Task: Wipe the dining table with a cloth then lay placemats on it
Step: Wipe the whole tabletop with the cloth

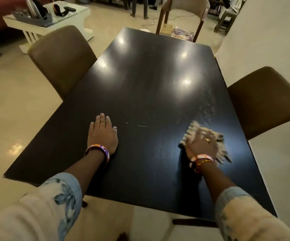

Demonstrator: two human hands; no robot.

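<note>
The fingers [195, 134] of the right hand [200, 145] are laid out fairly straight and pressed flat on a light, fringed cloth [210, 141], which is pinned under the palm against the dark worktop [149, 75] near its right edge; nothing is curled round the fabric so far as can be seen, though motion blur softens both hand and cloth and the exact finger spread cannot be made out. The left hand [102, 134] is rested palm down on the bare worktop, fingers straight and slightly apart, well apart from the cloth and holding nothing. The cloth lies directly beneath the right hand, so that hand is the nearer one by far. The long axis of the worktop runs away from the person, and a dull, streaked patch [205, 105] is seen just beyond the cloth along the right side, so the coming stroke is judged to run forward along that side. Most of the cloth is hidden by the hand and its full shape cannot be told. No placemats can be identified with certainty; a patterned flat item [182, 34] past the far edge, beside a chair [184, 11], is too small to name.
</note>
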